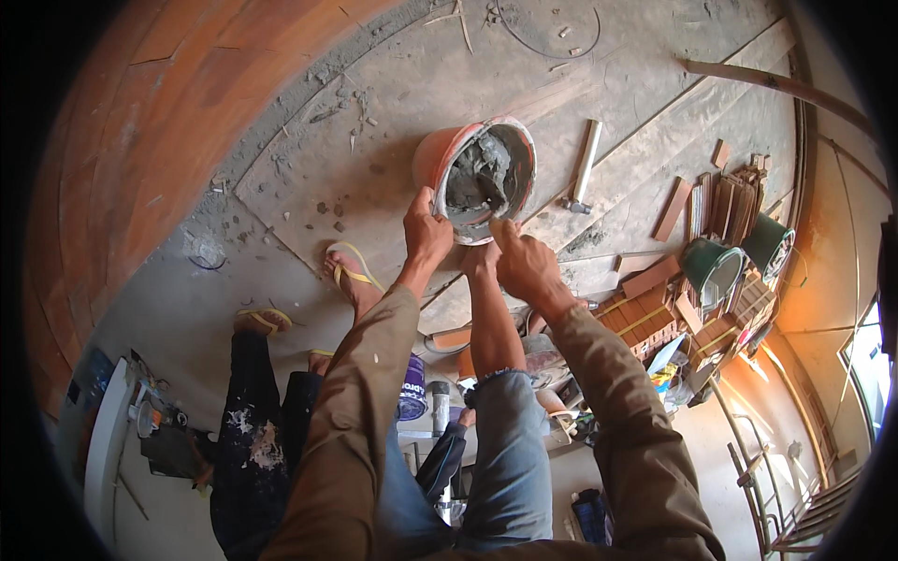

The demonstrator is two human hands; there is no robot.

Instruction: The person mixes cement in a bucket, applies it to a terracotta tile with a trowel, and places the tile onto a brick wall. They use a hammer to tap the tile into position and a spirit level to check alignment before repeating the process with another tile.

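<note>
An orange bucket [431,157] is tilted on the dusty boards in front of me, its opening turned my way. Wet grey mortar [479,173] clings inside it. My left hand [427,236] is closed on the near left part of the bucket's rim. At the near right of the rim, my right hand [529,267] is wrapped round the pale handle of a trowel [497,227]. The trowel's blade reaches into the bucket and is hard to tell from the mortar. One bare foot [481,257] is just below the bucket, partly hidden by my right hand.
A hammer [589,164] lies right of the bucket. Farther right are green buckets [713,266] and stacked reddish tiles [645,323]. Another person's dark, stained trousers [251,411] show at lower left. A purple bucket [412,388] stands by my legs. Reddish wood planks [159,122] cover the far left.
</note>
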